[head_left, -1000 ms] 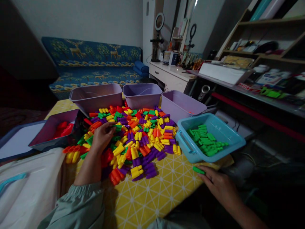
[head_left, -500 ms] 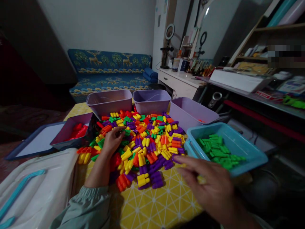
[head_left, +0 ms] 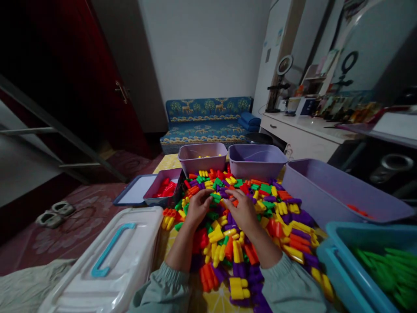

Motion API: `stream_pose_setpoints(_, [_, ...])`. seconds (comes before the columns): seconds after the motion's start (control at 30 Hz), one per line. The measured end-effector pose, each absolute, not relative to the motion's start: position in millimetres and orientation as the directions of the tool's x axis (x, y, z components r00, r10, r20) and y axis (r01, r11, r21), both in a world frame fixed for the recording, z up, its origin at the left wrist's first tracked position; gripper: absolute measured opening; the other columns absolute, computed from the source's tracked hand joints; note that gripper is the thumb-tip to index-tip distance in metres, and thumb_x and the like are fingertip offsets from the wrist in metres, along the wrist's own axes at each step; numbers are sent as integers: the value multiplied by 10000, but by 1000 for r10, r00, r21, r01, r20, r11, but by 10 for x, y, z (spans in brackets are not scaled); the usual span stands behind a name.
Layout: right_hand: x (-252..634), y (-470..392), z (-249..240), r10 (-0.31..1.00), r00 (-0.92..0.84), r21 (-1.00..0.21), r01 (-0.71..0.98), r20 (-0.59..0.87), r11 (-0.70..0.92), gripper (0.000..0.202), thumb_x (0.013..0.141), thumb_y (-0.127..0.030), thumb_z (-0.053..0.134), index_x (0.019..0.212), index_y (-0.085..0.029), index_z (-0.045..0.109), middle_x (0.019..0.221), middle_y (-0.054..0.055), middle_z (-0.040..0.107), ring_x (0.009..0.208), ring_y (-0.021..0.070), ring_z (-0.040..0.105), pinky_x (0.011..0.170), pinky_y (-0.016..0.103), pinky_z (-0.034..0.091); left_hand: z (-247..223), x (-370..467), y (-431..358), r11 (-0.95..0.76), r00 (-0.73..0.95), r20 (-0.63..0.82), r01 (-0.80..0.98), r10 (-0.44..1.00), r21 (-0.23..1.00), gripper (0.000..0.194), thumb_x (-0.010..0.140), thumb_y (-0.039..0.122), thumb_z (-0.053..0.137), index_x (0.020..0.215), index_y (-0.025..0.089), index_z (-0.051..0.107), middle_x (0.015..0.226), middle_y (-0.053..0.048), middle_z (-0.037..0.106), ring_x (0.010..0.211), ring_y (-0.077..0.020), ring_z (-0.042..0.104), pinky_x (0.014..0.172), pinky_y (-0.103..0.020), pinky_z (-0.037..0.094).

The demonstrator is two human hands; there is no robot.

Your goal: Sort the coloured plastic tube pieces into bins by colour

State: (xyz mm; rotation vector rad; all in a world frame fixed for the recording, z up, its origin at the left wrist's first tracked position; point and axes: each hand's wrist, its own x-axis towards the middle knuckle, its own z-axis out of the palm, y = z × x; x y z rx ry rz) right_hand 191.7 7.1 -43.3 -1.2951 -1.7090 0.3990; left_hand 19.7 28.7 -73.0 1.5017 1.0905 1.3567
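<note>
A loose heap of plastic building blocks (head_left: 216,234) in yellow, purple, orange, red and green covers the middle of the table. Over the heap, my left hand (head_left: 198,208) has thumb and forefinger closed on a small green block (head_left: 215,198). My right hand (head_left: 243,211) is close by on the other side, its curved thumb and fingers apart around the right end of that green block. Whether the right fingertips touch it is hard to see. Both forearms cross the near part of the heap.
Three purple bins (head_left: 257,167) line the heap's far side. A blue bin (head_left: 339,243) with green blocks stands at right. At left are a small box (head_left: 178,195) with red blocks and a white lid (head_left: 120,256) with a blue handle. A sofa (head_left: 202,126) stands behind.
The view has swung left. My right hand has come from beside the blue bin to the heap, near my left hand. A green block now shows between the hands.
</note>
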Motion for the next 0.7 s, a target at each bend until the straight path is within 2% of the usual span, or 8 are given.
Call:
stream_pose_setpoints(0.17, [1920,70,-647,916,-80,-813,435,392,386,342,790,-262,619,1128,-217,648,1047,67,703,854,194,671,795,340,540,-635,272,219,-246,136,248,-31,959,969,336,742,332,685,1016,141,646,897,-65,703,809,-170,662,743,-261,518])
stream_pose_setpoints(0.33, [1889,31,-645,933,-55,-873,337,356,353,290,793,-242,597,1069,-196,677,880,55,732,741,183,681,723,319,554,-549,351,166,-220,178,219,-11,959,975,298,724,316,709,953,138,639,811,-43,693,741,-151,654,684,-231,510])
stream_pose_setpoints(0.43, [1910,9,-590,922,-26,-867,332,385,372,244,794,-250,602,1013,-186,689,873,59,733,754,188,682,736,323,551,-563,355,186,-248,177,235,54,956,967,258,732,315,702,916,142,645,824,-45,695,746,-152,653,699,-235,512])
stream_pose_setpoints(0.53, [1932,-5,-536,887,1,-832,348,461,432,202,797,-235,602,970,-189,694,936,66,728,866,199,674,799,330,532,-610,337,216,-286,168,263,133,950,949,248,744,319,692,919,149,651,836,-47,698,757,-159,654,714,-244,512])
stream_pose_setpoints(0.7, [1938,-8,-504,857,28,-801,374,514,468,177,799,-201,586,943,-200,689,960,66,715,920,208,652,832,349,510,-631,329,216,-289,165,255,232,953,929,231,756,345,669,875,148,651,779,-39,683,705,-156,634,666,-239,496])
